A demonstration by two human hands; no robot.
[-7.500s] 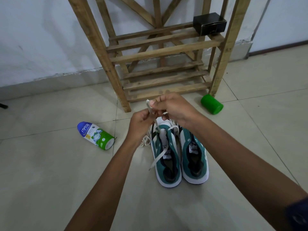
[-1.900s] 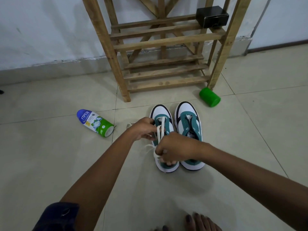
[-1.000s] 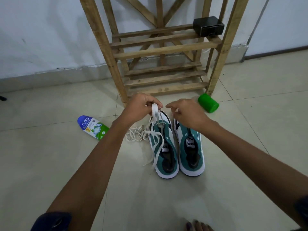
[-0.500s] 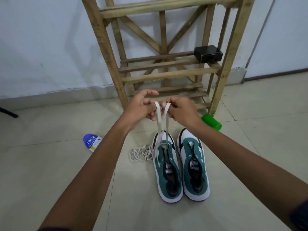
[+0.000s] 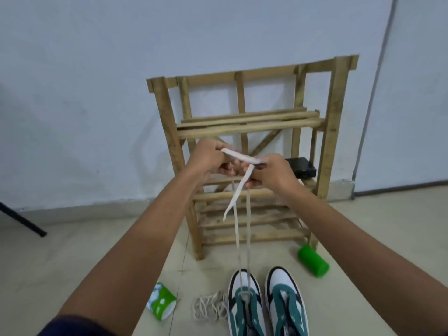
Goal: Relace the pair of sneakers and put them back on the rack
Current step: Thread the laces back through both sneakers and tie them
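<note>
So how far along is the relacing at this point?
Early. Done: one lace passes through the left sneaker near the toe. In hand: left hand and right hand hold both ends up. Left: further eyelets, the right sneaker, its loose lace, then the rack.

Both forearms are bare; a dark navy sleeve (image 5: 72, 327) covers the left upper arm.

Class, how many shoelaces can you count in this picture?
2: one lace runs up from the left sneaker to both hands; a loose lace lies piled on the floor beside it. None shows in the right sneaker.
</note>
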